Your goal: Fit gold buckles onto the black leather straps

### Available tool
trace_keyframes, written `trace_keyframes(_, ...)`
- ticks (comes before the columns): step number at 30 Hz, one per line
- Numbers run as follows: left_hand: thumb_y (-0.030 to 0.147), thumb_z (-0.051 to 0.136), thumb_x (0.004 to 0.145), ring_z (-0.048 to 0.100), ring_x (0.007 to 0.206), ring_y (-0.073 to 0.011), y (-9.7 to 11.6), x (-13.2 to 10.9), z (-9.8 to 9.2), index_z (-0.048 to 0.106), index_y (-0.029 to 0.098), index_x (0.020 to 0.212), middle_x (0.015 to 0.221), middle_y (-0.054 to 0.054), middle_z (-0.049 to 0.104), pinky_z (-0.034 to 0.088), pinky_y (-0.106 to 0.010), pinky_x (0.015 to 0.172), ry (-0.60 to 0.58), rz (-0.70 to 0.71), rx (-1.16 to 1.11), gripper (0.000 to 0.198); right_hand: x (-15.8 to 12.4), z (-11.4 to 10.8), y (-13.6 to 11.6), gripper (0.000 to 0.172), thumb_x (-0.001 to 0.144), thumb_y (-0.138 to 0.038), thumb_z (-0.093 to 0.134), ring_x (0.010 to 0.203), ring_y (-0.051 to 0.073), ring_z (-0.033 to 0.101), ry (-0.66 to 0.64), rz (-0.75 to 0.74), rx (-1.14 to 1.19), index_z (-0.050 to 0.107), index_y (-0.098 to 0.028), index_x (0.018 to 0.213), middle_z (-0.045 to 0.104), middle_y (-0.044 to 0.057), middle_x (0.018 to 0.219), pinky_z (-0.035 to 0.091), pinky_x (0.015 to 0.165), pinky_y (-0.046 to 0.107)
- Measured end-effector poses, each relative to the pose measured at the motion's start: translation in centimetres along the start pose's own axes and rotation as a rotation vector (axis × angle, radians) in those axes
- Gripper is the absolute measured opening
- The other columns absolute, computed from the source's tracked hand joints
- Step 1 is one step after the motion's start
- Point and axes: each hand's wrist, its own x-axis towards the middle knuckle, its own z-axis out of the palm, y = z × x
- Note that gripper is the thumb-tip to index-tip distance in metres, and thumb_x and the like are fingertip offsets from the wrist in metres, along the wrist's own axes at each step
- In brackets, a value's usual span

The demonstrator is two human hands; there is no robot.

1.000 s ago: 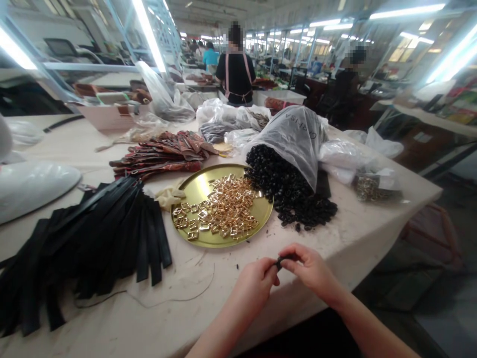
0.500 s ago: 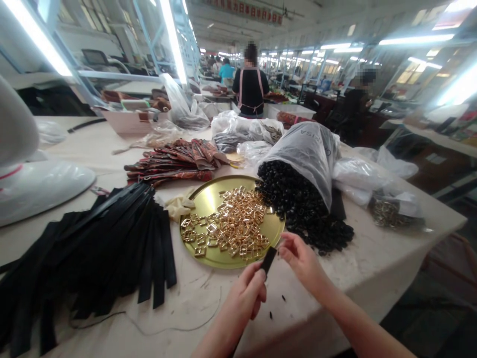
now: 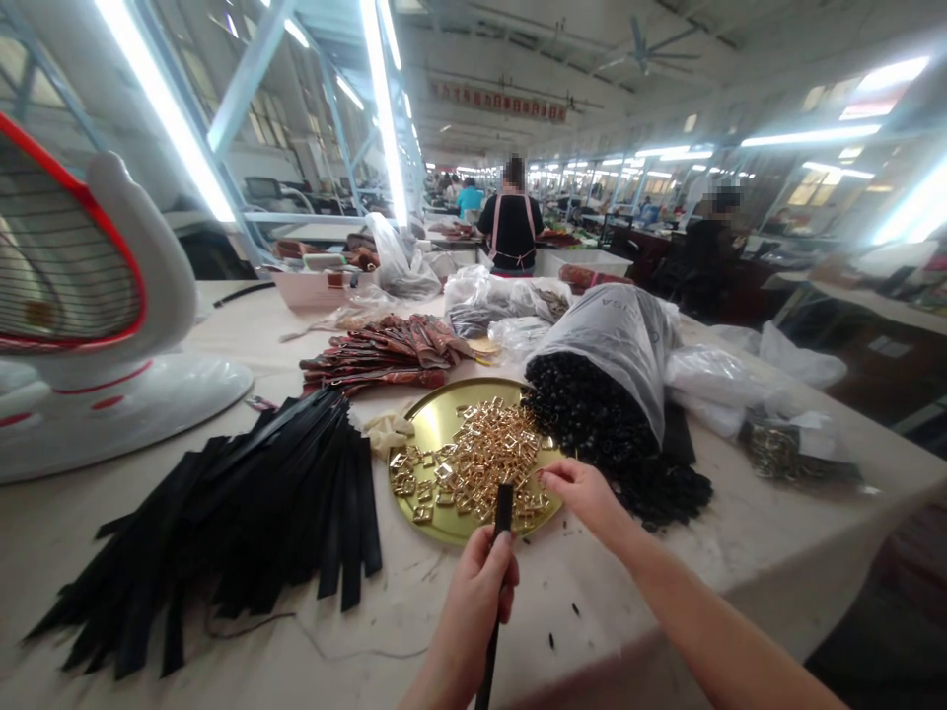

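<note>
My left hand [image 3: 482,577] is closed around a black strap [image 3: 504,508]. The strap's end points up over the near edge of a round gold tray [image 3: 425,419], and its tail hangs down below my fist. A pile of shiny gold buckles [image 3: 492,449] covers much of the tray. At the tray's right rim my right hand [image 3: 588,498] has thumb and finger pinched together; whatever is between the tips is too small to make out. Many more black straps [image 3: 273,523] lie fanned out on the left.
Right of the tray, small black pieces [image 3: 592,414] spill from a plastic bag [image 3: 607,335]. Reddish-brown strips [image 3: 385,355] lie behind it. A white fan [image 3: 148,394] stands at the left. Clear bags [image 3: 791,444] rest at the right. A person [image 3: 512,222] stands further back.
My right hand has moved from beside the strap's end to the tray's rim, and its fingers have closed. The strap in my left hand now stands more upright. The view has tilted up.
</note>
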Motion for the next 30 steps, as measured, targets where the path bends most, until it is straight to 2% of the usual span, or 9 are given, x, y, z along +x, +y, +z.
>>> trace_keyframes(4,0.038,0.062,0.07,0.033,0.035,-0.0015,1.0,-0.8,1.9,0.046,0.018,0.08,0.055,0.008,0.047,0.022,-0.015,0.035,-0.087,0.104,-0.044,0.027,-4.5,-0.8,-1.7,0.021,0.077,-0.034,0.055,0.058,0.01,0.05,-0.058,0.238,0.801,0.056,-0.015,0.086,0.056,0.0,0.07,0.041,0.056,0.023)
trace_keyframes(6,0.037,0.063,0.069,0.032,0.036,-0.0014,1.1,-1.3,3.0,0.049,0.017,0.082,0.057,0.007,0.049,0.022,-0.015,0.035,-0.16,0.084,-0.066,0.028,-6.4,-0.7,-2.4,0.017,0.071,-0.03,0.061,0.057,0.009,0.049,-0.034,0.307,1.02,0.055,-0.016,0.079,0.054,-0.002,0.068,0.04,0.057,0.023)
trace_keyframes(8,0.037,0.065,0.066,0.032,0.034,-0.0014,0.9,-1.8,3.8,0.051,0.016,0.082,0.056,0.007,0.05,0.021,-0.016,0.034,-0.188,0.042,-0.062,0.03,-7.8,-0.4,-2.8,0.014,0.069,-0.026,0.063,0.057,0.009,0.048,0.048,0.324,1.027,0.053,-0.017,0.074,0.053,-0.003,0.066,0.039,0.056,0.023)
trace_keyframes(11,0.036,0.065,0.064,0.03,0.031,-0.0015,0.4,-2.3,4.5,0.053,0.016,0.076,0.05,0.007,0.048,0.021,-0.016,0.032,-0.153,-0.01,0.003,0.027,-9.1,-0.1,-2.8,0.01,0.07,-0.024,0.06,0.055,0.009,0.047,0.133,0.304,0.929,0.053,-0.017,0.073,0.051,-0.003,0.064,0.038,0.054,0.023)
trace_keyframes(14,0.034,0.062,0.065,0.029,0.03,-0.0015,0.2,-2.5,4.4,0.051,0.016,0.071,0.047,0.008,0.044,0.021,-0.016,0.03,-0.128,-0.032,0.03,0.022,-9.8,-0.5,-2.4,0.013,0.074,-0.029,0.058,0.058,0.01,0.047,0.059,0.232,0.841,0.056,-0.017,0.079,0.053,-0.002,0.068,0.038,0.055,0.024)
trace_keyframes(19,0.031,0.06,0.066,0.029,0.03,-0.0006,0.7,-2.8,3.9,0.043,0.018,0.063,0.047,0.01,0.04,0.02,-0.014,0.029,-0.163,-0.045,0.034,0.022,-10.8,-2.5,-1.7,0.027,0.075,-0.042,0.058,0.054,0.009,0.038,-0.087,0.138,0.619,0.057,-0.016,0.066,0.042,-0.004,0.055,0.032,0.051,0.024)
trace_keyframes(23,0.031,0.059,0.068,0.029,0.03,-0.0012,0.6,-2.8,3.8,0.046,0.017,0.066,0.047,0.009,0.041,0.021,-0.015,0.029,-0.206,-0.061,0.072,0.019,-11.3,-3.3,-1.6,0.026,0.079,-0.043,0.054,0.06,0.011,0.043,-0.086,0.076,0.764,0.059,-0.018,0.08,0.047,-0.003,0.062,0.036,0.058,0.025)
trace_keyframes(26,0.029,0.059,0.068,0.028,0.031,-0.0014,0.3,-2.7,3.9,0.045,0.018,0.066,0.045,0.01,0.038,0.021,-0.014,0.03,-0.209,-0.083,0.054,0.018,-11.3,-2.7,-1.6,0.025,0.071,-0.041,0.064,0.061,0.01,0.045,0.009,0.151,0.866,0.053,-0.019,0.078,0.049,-0.003,0.067,0.037,0.059,0.025)
trace_keyframes(30,0.032,0.059,0.07,0.03,0.03,-0.0024,0.2,-2.6,4.0,0.049,0.017,0.071,0.042,0.01,0.039,0.021,-0.015,0.03,-0.187,-0.057,0.123,0.018,-11.2,-1.4,-1.4,0.031,0.067,-0.039,0.069,0.062,0.01,0.045,-0.029,0.193,0.97,0.053,-0.019,0.085,0.051,-0.002,0.072,0.037,0.058,0.025)
